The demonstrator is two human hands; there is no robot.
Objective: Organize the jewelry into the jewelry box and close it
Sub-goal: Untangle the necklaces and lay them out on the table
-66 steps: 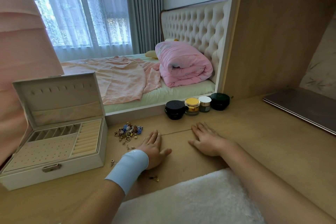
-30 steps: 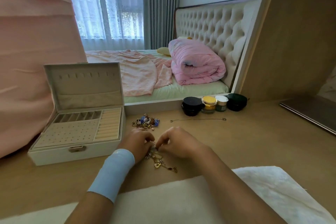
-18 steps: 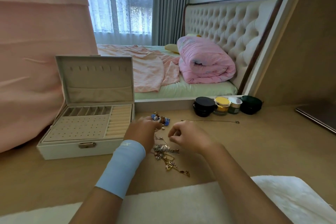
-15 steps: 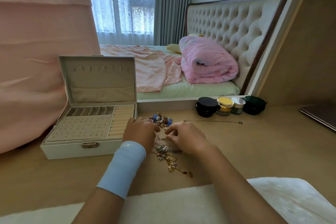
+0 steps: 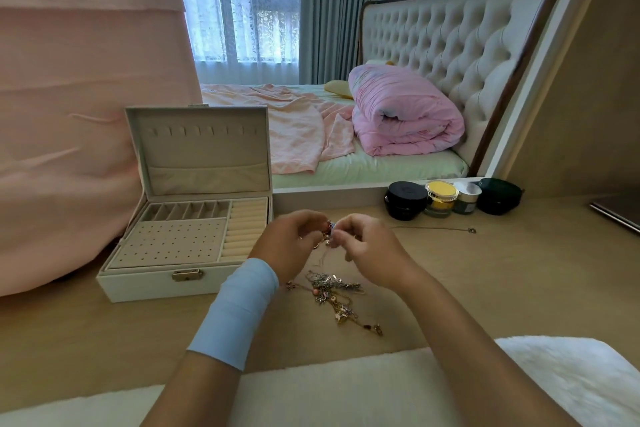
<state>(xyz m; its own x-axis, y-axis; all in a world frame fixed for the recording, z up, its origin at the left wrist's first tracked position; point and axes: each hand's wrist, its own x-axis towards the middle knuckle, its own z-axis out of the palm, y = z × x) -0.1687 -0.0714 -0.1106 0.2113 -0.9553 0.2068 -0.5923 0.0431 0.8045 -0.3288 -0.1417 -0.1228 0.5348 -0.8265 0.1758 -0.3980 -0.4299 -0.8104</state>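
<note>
Left hand (image 5: pixel 291 248) and right hand (image 5: pixel 369 251), fingers curled, pinch a small blurred piece (image 5: pixel 327 236), perhaps a charm. Tease it slowly free of the chain tangle (image 5: pixel 337 295) at six o'clock; the open jewelry box (image 5: pixel 138 284) waits at nine o'clock.

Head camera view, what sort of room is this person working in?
Probably a bedroom: a bed with a tufted headboard, a rolled pink quilt lying on it, and a curtained window behind.
</note>
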